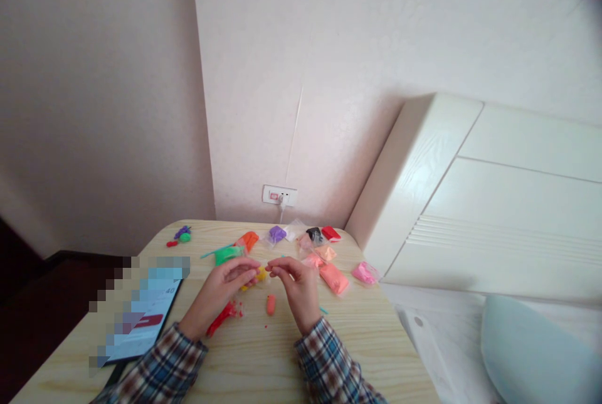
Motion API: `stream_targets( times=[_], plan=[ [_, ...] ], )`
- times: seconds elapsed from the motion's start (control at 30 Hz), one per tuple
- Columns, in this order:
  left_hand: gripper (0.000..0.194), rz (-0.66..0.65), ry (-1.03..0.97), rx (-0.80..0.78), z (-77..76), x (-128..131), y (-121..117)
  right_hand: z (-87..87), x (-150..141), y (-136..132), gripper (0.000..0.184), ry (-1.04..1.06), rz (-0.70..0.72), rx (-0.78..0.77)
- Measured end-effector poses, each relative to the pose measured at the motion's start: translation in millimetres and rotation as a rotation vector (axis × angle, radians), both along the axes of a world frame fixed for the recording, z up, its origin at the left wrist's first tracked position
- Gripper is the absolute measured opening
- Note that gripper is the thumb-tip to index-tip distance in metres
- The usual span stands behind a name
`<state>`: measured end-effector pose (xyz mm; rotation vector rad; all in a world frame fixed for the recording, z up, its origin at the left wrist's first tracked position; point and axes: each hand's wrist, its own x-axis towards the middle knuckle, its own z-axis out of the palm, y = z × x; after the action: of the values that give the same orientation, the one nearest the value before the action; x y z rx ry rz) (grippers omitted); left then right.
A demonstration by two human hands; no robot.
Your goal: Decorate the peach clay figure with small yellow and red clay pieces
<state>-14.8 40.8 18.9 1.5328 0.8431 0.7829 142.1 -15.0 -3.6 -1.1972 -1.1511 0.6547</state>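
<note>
My left hand (221, 294) and my right hand (296, 288) meet over the middle of a light wooden table (263, 360). Both pinch a small yellow lump of clay (260, 275) between their fingertips, fingers curled. A small orange clay roll (271, 304) lies on the table just below the hands. A red clay piece (222, 318) with crumbs lies under my left wrist. Both sleeves are plaid.
Bags of clay lie across the far table: green (226, 255), orange (248, 240), purple (277, 233), black (314, 234), red (331, 233), salmon (333, 278), pink (365, 273). A tablet (141, 322) lies at left. A white headboard (470, 203) stands right; a wall socket (279, 195) behind.
</note>
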Motion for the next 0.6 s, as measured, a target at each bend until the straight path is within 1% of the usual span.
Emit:
stream_targets(
  times=[0.1,0.2,0.37,0.5,0.6],
  plan=[
    [0.025,0.011,-0.033,-0.052,0.6,1,-1,1.3,-1,-2,0.005,-0.037,-0.023,0.010],
    [0.026,-0.009,-0.067,-0.099,1.6,2,-6,4.5,0,-3,0.004,-0.084,-0.042,0.040],
    [0.026,-0.060,-0.075,-0.179,5.1,2,-14,8.6,-2,-7,0.008,-0.188,0.000,0.125],
    [0.022,-0.069,-0.127,-0.227,2.1,2,-13,7.3,-8,-8,0.009,-0.226,0.012,0.163],
    [0.027,-0.110,-0.192,-0.321,0.3,2,-12,7.6,-10,-9,0.010,-0.223,0.037,0.181]
  ],
)
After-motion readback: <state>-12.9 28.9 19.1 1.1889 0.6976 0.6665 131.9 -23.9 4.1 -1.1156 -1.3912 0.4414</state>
